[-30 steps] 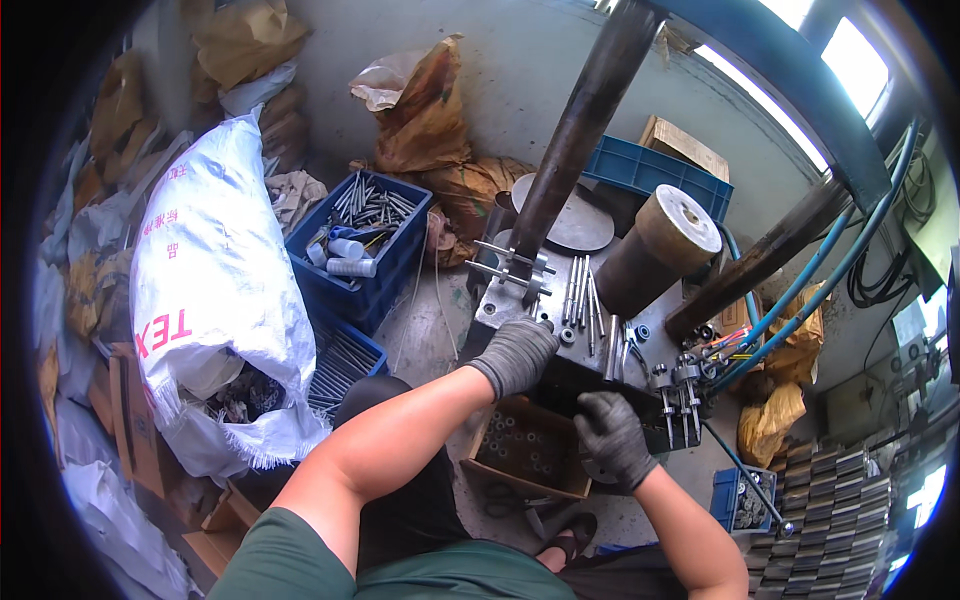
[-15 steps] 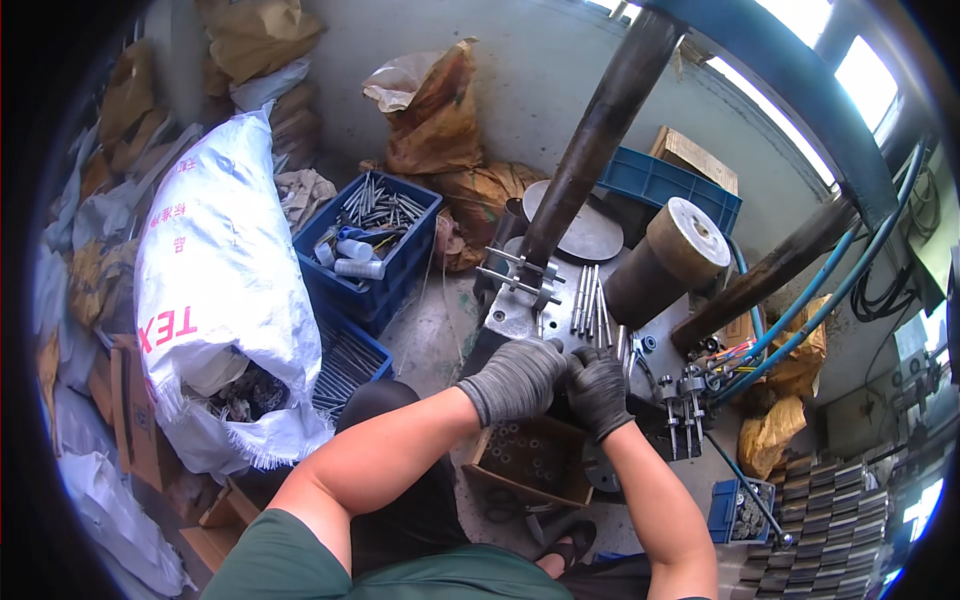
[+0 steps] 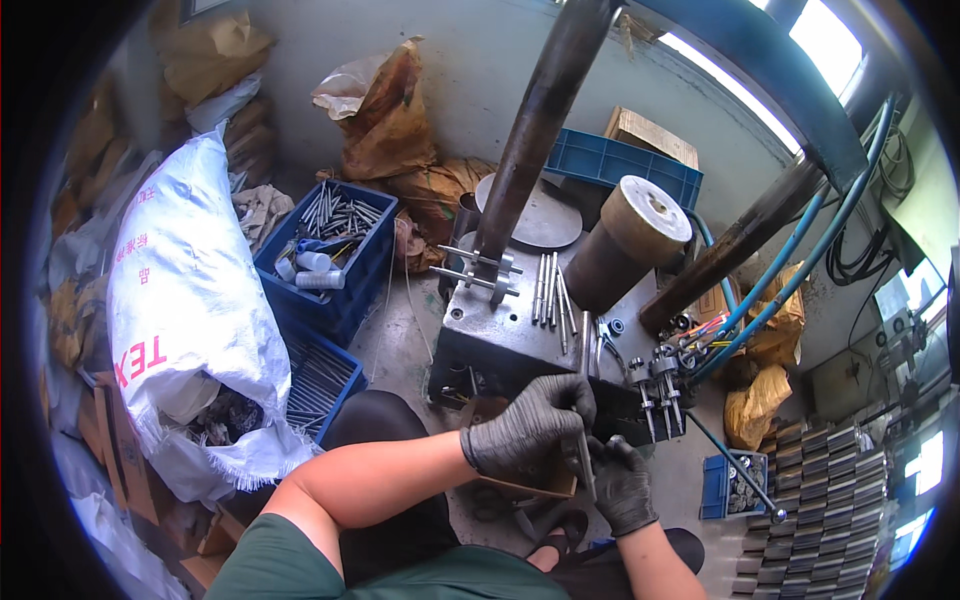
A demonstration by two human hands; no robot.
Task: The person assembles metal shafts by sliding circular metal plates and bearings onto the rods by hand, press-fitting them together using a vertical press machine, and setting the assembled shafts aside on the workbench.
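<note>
While gloved hands grip a metal rod, crates and sacks crowd the steel block.

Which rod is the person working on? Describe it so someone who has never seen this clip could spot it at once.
Start at the grey steel block under the slanting dark column. Just below its near edge, the gloved left hand and right hand meet around one thin metal rod. Unlike the loose rods lying flat on the block, it stands nearly upright, in hand.

Cluttered metal workshop, steel press block, blue crates of metal rods, hoses, sacks
</note>
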